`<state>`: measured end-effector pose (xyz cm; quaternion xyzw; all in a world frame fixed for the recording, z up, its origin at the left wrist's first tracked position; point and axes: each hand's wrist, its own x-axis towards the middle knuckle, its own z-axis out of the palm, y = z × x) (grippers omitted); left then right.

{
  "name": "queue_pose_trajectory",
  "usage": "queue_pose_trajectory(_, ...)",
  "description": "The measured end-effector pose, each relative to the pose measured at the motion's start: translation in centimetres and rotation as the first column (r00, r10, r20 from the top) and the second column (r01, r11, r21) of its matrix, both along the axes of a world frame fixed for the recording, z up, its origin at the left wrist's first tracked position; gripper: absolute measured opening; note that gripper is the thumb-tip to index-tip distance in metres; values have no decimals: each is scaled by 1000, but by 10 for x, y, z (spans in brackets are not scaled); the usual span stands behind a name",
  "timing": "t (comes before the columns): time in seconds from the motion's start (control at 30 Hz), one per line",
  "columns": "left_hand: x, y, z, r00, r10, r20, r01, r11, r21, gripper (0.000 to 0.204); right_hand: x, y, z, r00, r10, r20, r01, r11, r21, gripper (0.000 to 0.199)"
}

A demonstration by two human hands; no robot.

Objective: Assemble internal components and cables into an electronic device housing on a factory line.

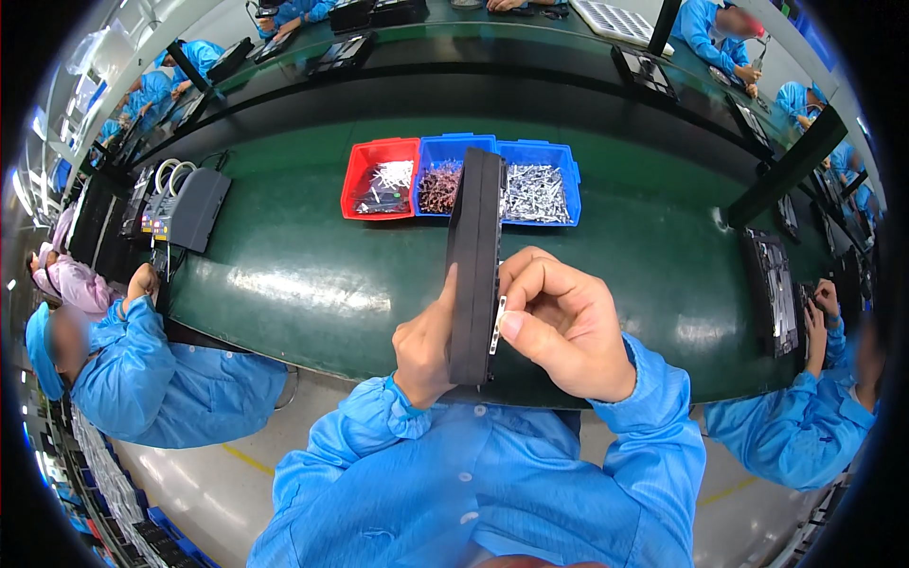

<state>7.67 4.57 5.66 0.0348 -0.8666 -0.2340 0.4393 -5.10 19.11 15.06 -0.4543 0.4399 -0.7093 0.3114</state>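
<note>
nearest, the left hand (423, 348) grips the left face of a flat black panel (473, 265), held on edge above the near rim of the green tabletop (284, 275). the right hand (565, 325) is curled against the panel's right edge, thumb pressing a small silver piece (498, 322) there. farther off sit a red bin (381, 178) and two blue bins (530, 180) of small metal parts.

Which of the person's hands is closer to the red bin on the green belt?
Left. The left hand grips the upright dark panel on the side below the red bin; the right hand sits across the panel, farther away.
</note>
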Motion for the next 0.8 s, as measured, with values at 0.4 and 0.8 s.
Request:
queue_pose_trajectory(0.4, -2, 2, 4, 999, 25, 22, -25, 1000, -15, 69, -6, -1, -2, 1000, -20, -16, 21, 1000, 18, 3)
queue_pose_trajectory(0.8, -2, 6, 12, 999, 24, 29, -24, 1000, -4, 73, -8, 3, 0, 998, 54, 38, -55, 998, 31, 3)
